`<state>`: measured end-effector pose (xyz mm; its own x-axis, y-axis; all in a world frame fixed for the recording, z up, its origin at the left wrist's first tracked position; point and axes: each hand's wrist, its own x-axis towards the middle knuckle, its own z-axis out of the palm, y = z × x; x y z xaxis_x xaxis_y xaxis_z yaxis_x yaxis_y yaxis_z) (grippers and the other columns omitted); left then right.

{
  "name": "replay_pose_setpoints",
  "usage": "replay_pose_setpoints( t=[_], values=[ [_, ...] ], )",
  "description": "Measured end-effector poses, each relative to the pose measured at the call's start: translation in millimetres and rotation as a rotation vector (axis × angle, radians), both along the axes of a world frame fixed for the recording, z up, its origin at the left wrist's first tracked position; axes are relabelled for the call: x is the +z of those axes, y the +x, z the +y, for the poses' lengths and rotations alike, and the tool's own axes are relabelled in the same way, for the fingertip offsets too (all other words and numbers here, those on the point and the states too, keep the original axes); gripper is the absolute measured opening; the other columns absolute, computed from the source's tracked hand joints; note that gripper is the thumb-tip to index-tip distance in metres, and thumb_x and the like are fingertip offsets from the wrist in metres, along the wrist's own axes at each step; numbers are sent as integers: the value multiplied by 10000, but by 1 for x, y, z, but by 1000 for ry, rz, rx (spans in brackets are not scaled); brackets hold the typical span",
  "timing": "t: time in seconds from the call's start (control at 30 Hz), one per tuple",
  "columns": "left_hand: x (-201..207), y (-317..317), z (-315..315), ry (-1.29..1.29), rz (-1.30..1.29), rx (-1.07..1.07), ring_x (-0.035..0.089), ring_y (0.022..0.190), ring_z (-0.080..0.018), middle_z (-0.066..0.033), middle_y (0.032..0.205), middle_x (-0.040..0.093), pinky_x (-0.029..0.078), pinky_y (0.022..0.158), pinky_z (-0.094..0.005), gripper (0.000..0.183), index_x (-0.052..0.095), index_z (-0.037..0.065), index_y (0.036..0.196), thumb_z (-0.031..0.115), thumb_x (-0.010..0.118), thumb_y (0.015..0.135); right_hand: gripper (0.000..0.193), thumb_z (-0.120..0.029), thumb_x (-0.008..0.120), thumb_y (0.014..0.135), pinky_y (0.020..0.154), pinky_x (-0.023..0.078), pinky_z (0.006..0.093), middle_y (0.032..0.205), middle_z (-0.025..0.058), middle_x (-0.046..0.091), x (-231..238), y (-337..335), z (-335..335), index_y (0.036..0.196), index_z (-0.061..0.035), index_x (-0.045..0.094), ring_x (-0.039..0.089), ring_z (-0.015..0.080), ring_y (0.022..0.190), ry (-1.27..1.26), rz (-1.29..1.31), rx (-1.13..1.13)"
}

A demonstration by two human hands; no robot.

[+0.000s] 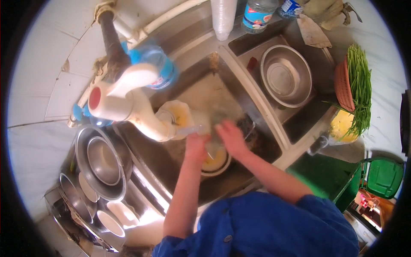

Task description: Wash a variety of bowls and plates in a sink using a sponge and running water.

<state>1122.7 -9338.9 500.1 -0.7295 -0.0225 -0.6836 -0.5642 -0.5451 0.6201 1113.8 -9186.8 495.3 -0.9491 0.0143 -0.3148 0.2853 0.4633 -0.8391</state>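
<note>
Both my hands are over the left sink basin (252,159), below the white tap (147,113). My left hand (197,146) is closed; what its fingers hold is hidden. Close beside it, my right hand (230,136) is smeared by motion at the fingertips, near a blurred greyish-green patch. A whitish translucent streak (191,129) runs from the tap's end towards the hands; I cannot tell whether it is water. Under my hands lies a round pale bowl (216,172) with something yellow inside. A scalloped white bowl (182,105) with yellowish contents sits behind the tap's spout.
Metal basins (105,160) and bowls stand stacked at the left. A steel bowl (306,75) sits in the right basin. Along the back are a stack of clear cups (223,19) and a bottle (257,17). Green stalks (359,85) fill a basket (342,85) at the right.
</note>
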Motion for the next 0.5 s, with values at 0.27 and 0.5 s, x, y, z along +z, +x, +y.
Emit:
replay_pose_setpoints(
  t=[0.27, 0.5],
  values=[
    [-5, 49, 14, -142, -19, -270, 640, 1036, -240, -124, 1178, 643, 527, 880, -376, 448, 549, -36, 1260, -80, 582, 816, 225, -214, 584, 875, 777, 512, 513, 1000, 266, 647, 1, -4, -26, 933, -6, 649, 640, 438, 875, 133, 105, 297],
    [8, 55, 10, -311, 74, -500, 628, 890, -160, -67, 980, 686, 508, 786, -310, 284, 661, -26, 1110, 38, 652, 833, 226, -128, 633, 840, 683, 527, 463, 947, 240, 690, -100, -70, -12, 1000, 28, 667, 697, 363, 838, 49, -366, 526]
  ],
)
